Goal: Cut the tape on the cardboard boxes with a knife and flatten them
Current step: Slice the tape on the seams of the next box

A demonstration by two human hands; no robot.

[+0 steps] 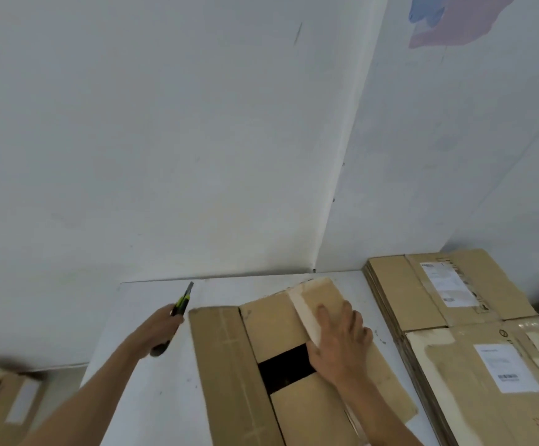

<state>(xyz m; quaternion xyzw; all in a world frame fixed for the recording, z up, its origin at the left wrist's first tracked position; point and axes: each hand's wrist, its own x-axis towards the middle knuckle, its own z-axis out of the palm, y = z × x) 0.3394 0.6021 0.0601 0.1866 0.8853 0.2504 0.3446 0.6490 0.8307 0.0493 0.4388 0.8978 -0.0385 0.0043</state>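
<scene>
left hand clamped on utility knife near table's far edge, blade out — right hand flat, fingers apart, pressing cardboard box flap; a slip could nick it.

White table meets white walls — pink-blue paint patch upper right.

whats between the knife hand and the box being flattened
Only a bare strip of white table separates the left hand holding the utility knife from the cardboard box, in the head view.
</scene>
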